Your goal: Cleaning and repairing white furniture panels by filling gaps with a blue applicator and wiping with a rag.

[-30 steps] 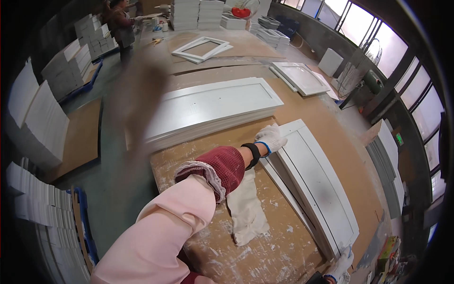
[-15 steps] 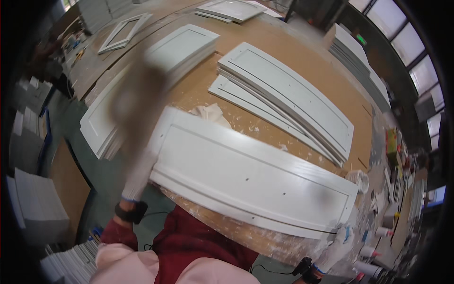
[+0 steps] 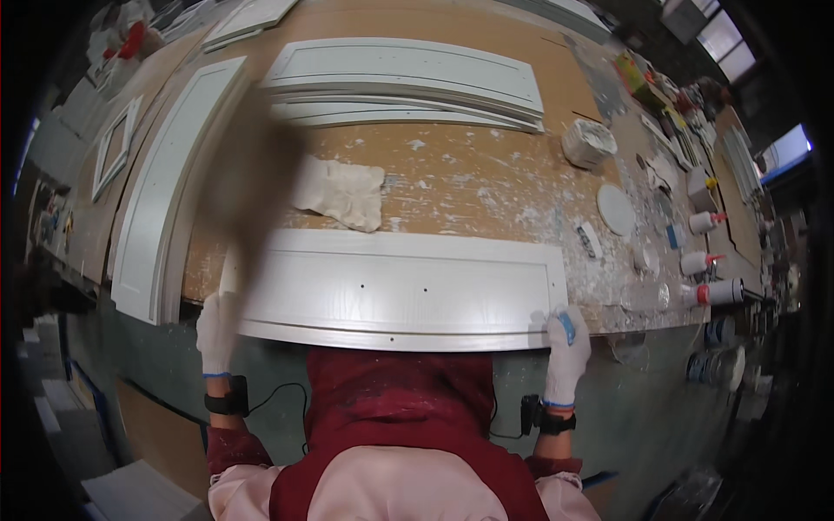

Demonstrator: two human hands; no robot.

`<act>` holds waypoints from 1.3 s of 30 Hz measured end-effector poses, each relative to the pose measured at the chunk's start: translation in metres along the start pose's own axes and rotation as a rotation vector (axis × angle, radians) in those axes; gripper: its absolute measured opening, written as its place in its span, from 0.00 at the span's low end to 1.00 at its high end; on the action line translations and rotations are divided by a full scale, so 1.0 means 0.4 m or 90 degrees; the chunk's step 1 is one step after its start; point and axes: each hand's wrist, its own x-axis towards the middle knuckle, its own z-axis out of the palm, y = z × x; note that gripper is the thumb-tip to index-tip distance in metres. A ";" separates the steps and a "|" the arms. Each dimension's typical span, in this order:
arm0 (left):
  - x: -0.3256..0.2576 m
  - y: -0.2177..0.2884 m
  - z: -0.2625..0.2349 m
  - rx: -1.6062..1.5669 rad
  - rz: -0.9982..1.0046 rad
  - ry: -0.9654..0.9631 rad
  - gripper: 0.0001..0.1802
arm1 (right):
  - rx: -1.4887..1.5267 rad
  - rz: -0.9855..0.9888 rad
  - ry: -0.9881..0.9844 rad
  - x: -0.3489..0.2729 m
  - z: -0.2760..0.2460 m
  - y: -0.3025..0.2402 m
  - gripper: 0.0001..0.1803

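Observation:
A long white framed panel (image 3: 400,304) with a few small dark holes lies along the near edge of the table. My right hand (image 3: 567,352), in a white knit glove, closes on its right end near the front corner; a blue patch shows on that glove. My left hand (image 3: 215,337), gloved the same way, is at the panel's left end, with its fingers partly behind a brown blur that covers part of the view. A crumpled cream cloth (image 3: 347,193) rests on the table just beyond the panel.
White panels (image 3: 408,69) are stacked at the back, and another stack (image 3: 169,200) stands at the left. To the right are a white tub (image 3: 589,143), a round white lid (image 3: 616,209) and several bottles (image 3: 699,262) with red tips. The wooden table (image 3: 469,182) is spattered with white.
The panel went from slanting across the view to lying level in front of me, with both hands still at its ends. My view has turned, so the stacks appear farther left.

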 end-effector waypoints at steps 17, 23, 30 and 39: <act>0.289 0.542 0.287 0.092 0.588 -0.172 0.30 | 0.114 -0.042 0.038 -0.030 -0.101 0.088 0.22; 0.412 0.556 0.248 0.275 0.432 -0.278 0.28 | 0.080 -0.041 0.017 0.006 -0.131 0.082 0.23; 0.055 0.667 0.229 -0.007 0.657 -0.177 0.36 | -0.247 -0.121 0.097 0.141 -0.093 0.025 0.28; 0.084 0.610 0.179 -0.042 0.520 -0.275 0.28 | -0.518 -0.170 0.002 0.182 -0.054 0.001 0.28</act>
